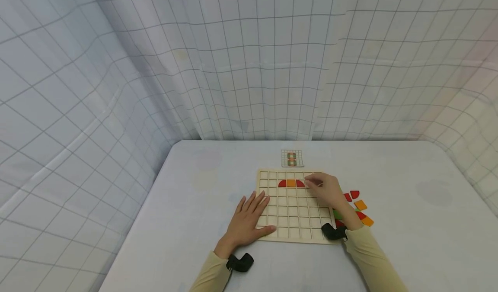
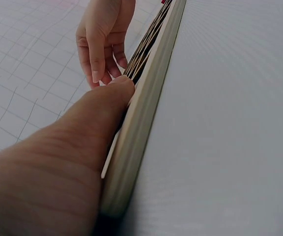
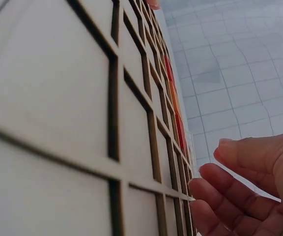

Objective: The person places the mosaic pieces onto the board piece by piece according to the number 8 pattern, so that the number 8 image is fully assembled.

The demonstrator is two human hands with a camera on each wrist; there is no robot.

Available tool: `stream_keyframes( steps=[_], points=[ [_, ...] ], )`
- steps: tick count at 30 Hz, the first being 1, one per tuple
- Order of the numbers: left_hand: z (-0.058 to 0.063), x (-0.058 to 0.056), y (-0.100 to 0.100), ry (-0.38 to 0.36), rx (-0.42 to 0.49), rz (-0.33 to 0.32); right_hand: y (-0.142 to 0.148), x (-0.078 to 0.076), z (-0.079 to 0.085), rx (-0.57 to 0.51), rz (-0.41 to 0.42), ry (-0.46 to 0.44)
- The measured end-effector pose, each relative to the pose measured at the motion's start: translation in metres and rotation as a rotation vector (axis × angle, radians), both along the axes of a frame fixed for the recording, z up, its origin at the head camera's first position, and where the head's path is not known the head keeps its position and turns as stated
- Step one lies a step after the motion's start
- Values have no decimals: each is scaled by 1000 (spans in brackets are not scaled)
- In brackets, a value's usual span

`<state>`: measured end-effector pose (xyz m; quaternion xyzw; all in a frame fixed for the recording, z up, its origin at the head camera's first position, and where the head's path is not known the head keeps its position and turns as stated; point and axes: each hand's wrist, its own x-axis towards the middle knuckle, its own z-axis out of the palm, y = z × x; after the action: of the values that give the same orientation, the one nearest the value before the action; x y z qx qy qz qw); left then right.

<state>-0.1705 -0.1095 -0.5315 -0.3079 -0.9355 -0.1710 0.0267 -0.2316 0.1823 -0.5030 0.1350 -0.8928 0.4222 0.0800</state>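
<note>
A pale wooden grid board (image 1: 282, 212) lies on the white table. In its second row from the far edge, an orange square (image 1: 291, 183) sits between two red rounded-corner pieces, the left one (image 1: 282, 184) and the right one (image 1: 299, 183). My left hand (image 1: 246, 223) rests spread over the board's left side, its thumb along the near edge. Close over the far right of the grid is my right hand (image 1: 326, 191), fingertips beside the right red piece. The right wrist view shows that hand's fingers (image 3: 225, 189) loosely bent, thumb apart, nothing between them.
Loose red, orange and green pieces, among them an orange square (image 1: 360, 205) and a red piece (image 1: 355, 194), lie right of the board, partly behind my right forearm. Behind the board is a small pattern card (image 1: 292, 158). White gridded curtains (image 1: 249, 88) surround the table.
</note>
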Motion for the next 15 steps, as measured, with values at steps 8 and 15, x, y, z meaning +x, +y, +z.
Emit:
stream_keyframes(
  steps=[8,15],
  points=[
    [-2,-1,-1,5,-5,4,26,4,4,32,-82,8],
    [-3,-2,-1,-7,0,3,44,8,3,82,-107,-68]
  ],
)
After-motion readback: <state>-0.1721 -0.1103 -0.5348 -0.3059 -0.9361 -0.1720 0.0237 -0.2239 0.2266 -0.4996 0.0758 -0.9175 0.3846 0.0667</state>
